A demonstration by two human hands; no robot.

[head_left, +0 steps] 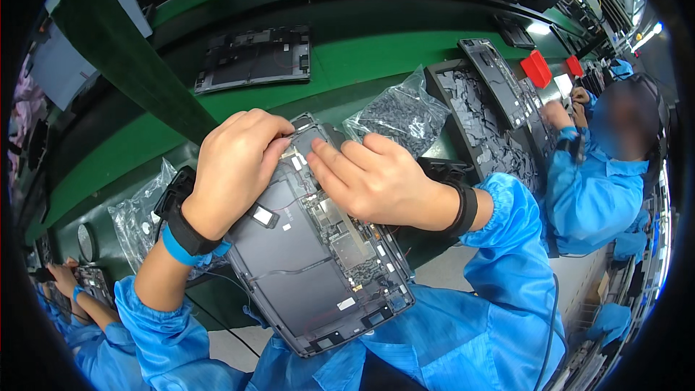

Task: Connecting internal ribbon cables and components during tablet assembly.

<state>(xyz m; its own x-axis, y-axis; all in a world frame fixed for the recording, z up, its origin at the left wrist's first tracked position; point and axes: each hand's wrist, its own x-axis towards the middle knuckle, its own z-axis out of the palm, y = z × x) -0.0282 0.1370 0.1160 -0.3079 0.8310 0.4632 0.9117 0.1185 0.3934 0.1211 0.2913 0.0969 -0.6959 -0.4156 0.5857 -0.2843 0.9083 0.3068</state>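
Observation:
An opened laptop or tablet chassis (282, 239) lies tilted in front of me, its near end against my blue coat. Dark flat battery packs fill its left side, and a circuit board (347, 242) runs down the right. At its far end my left hand (242, 163) has thumb and forefinger pinched together by the corner; whatever sits between them is too small to make out. Just to the right, my right hand (369, 177) is closed, its fingertips pressed together on the far part of the chassis. Its thumb is hidden. Dark straps circle both wrists.
Clear plastic bags stand behind my right hand (402, 112) and left of my left wrist (141, 217). A tray (470, 152) holds dark pieces. Another opened chassis (253, 58) lies on the green shelf. A green post (130, 51) rises at left. Co-workers sit at both sides.

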